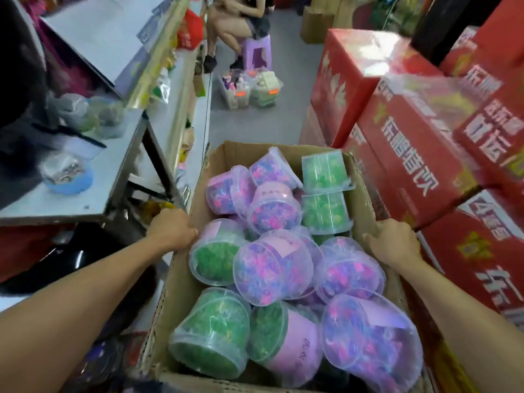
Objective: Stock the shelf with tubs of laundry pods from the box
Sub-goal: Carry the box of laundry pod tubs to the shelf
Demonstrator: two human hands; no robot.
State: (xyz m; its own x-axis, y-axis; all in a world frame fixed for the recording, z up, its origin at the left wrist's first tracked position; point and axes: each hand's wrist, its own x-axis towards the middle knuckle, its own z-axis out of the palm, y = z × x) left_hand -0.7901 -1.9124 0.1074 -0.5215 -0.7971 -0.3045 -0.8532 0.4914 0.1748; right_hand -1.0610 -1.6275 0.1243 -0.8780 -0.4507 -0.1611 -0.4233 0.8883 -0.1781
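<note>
Both hands grip the open cardboard box (226,154): our left hand (171,228) has fingers curled over its left wall, our right hand (395,241) clamps the right wall. Tubs of laundry pods (272,270), green and purple, lie jumbled inside. Shelf (93,191) sits left, red cartons (411,143) right.

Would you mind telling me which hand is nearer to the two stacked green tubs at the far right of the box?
Right. The right hand grips the box's right wall just beside the stacked green tubs; the left hand grips the opposite wall, across the box.
</note>
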